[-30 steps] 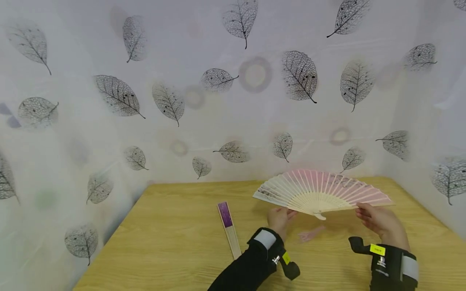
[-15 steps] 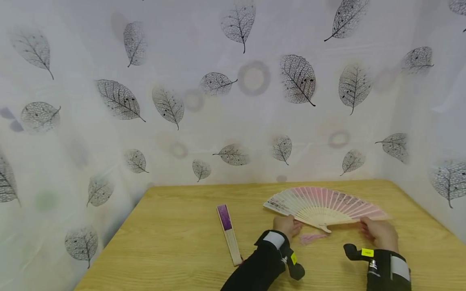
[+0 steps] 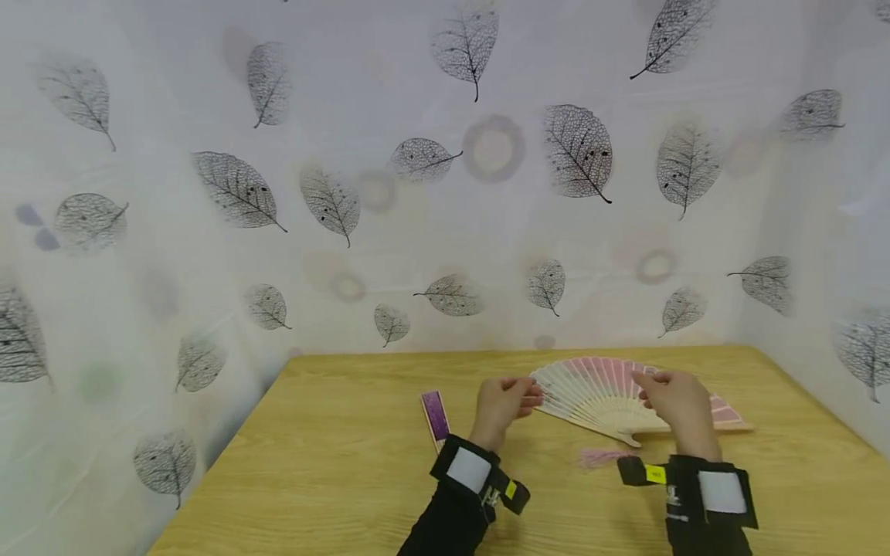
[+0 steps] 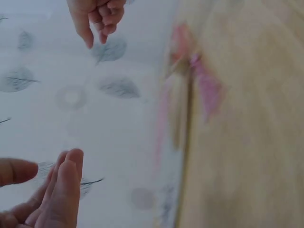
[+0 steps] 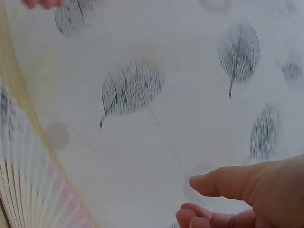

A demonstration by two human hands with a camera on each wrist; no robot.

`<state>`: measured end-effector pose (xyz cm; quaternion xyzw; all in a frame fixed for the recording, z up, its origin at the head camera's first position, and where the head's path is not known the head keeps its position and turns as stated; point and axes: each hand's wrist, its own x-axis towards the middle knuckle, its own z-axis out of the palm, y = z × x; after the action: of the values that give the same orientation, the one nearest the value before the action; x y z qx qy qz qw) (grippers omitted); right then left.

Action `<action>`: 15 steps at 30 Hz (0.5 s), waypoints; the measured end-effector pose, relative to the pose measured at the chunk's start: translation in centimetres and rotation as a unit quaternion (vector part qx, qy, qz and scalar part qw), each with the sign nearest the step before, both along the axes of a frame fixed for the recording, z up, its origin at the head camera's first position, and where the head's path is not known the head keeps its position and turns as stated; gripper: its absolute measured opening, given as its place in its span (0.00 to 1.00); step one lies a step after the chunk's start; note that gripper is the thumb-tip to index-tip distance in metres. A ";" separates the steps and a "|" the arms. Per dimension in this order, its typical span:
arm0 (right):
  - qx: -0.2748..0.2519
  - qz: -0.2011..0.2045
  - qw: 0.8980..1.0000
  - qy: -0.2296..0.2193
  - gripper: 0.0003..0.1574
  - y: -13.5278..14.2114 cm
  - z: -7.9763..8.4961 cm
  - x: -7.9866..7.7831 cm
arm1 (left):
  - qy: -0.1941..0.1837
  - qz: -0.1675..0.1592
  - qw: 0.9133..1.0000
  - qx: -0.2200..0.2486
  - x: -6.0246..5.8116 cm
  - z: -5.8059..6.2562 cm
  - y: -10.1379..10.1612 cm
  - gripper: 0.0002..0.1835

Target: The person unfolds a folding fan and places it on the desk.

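A spread folding fan [image 3: 598, 401], white fading to pink with pale ribs, lies on the table at the right. My left hand [image 3: 504, 405] hovers by the fan's left end, its fingers apart from the thumb and holding nothing. Over the fan's right part is my right hand [image 3: 674, 398], hiding some of the pink leaf; in the right wrist view a gap shows between its thumb and fingers [image 5: 223, 185]. A pink tassel [image 3: 601, 458] lies just below the fan's pivot. Left of my left wrist lies a folded fan [image 3: 435, 417] with a purple leaf, its lower part hidden by the wrist.
The wooden table [image 3: 313, 463] ends at a pale curtain [image 3: 348, 116] printed with dark leaves, which hangs behind and along both sides. Black camera straps [image 3: 716, 490] circle both wrists.
Both hands held the spread fan near the table, lowered it, then let go. They have since risen; the left hand moved leftward and the right hand came inward over the fan.
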<state>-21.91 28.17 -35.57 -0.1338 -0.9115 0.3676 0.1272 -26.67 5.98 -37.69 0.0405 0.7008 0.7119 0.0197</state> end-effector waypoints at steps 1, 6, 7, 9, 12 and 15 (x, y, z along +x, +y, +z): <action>0.013 0.021 1.000 0.007 0.34 -1.7 0.4 -0.2 | 0.034 0.006 0.999 -0.008 0.1 1.0 -1.3 0.13; 0.075 0.103 0.992 0.004 0.30 -11.0 0.2 -1.1 | 0.167 0.125 0.976 -0.056 1.1 4.9 -8.6 0.13; 0.089 0.117 0.989 -0.002 0.30 -12.8 -0.2 -1.2 | 0.181 0.144 0.970 -0.069 1.3 5.4 -9.9 0.13; 0.125 0.147 0.981 -0.003 0.33 -15.9 -1.1 -1.3 | 0.200 0.165 0.961 -0.097 1.7 6.1 -12.1 0.13; 0.184 0.197 0.963 0.009 0.33 -19.3 -2.6 -1.1 | 0.207 0.157 0.953 -0.155 2.3 6.7 -14.0 0.14; 0.235 0.225 0.946 0.003 0.34 -21.5 -3.7 -1.0 | 0.212 0.119 0.945 -0.218 2.7 6.9 -14.6 0.15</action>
<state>-22.88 6.67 -39.31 0.1097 -0.9780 0.1622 0.0720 -24.02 -8.63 -30.76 0.1016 0.8265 0.5139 -0.2060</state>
